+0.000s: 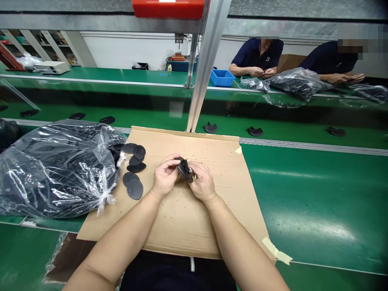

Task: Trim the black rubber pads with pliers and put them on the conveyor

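As the left hand (165,176) and right hand (203,182) are pinching a black disc (184,169) narrowly, it is looking light, stiff, and best held by its edge.

Left of the hands (165,176), a bulging transparent plastic bag (57,169) of black parts lies tied shut on the green tabletop (315,202), its edge resting over a sheet of brown cardboard (182,230) that lies under the hands, one corner stuck down with masking tape (276,251). Ahead of the hands, an aluminium upright (206,64) rises toward a red bin (168,8). Farther ahead and to the right, a blue plastic crate (222,77) sits on a far green bench (91,74), near two co-workers (257,54) in navy shirts behind more plastic bags (298,83)
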### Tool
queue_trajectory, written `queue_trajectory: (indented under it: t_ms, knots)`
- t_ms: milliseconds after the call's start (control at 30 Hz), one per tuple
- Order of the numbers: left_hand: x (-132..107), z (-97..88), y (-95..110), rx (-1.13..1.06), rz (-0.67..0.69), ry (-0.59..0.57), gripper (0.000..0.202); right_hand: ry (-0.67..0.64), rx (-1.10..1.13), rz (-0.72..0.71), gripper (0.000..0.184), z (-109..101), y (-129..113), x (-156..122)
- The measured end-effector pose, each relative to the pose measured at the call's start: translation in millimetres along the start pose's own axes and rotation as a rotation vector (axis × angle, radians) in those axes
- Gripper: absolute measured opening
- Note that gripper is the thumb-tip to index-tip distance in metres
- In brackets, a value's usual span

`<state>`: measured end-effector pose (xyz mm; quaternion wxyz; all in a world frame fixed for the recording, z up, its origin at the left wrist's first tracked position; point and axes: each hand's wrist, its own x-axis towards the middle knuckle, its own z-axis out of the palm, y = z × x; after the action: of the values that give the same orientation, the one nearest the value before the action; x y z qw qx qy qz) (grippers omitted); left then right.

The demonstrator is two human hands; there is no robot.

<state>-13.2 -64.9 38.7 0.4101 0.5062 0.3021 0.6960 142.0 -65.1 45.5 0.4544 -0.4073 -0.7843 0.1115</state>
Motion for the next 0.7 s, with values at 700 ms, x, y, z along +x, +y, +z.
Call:
queue_trajectory:
  t_ms: [700]
  knots:
    - [-6.0, 2.9, 13.8, 0.215, -0.244, -0.090, 0.061, 0.005, 0.484, 0.370, 0.030, 4.2, 18.1, -4.4]
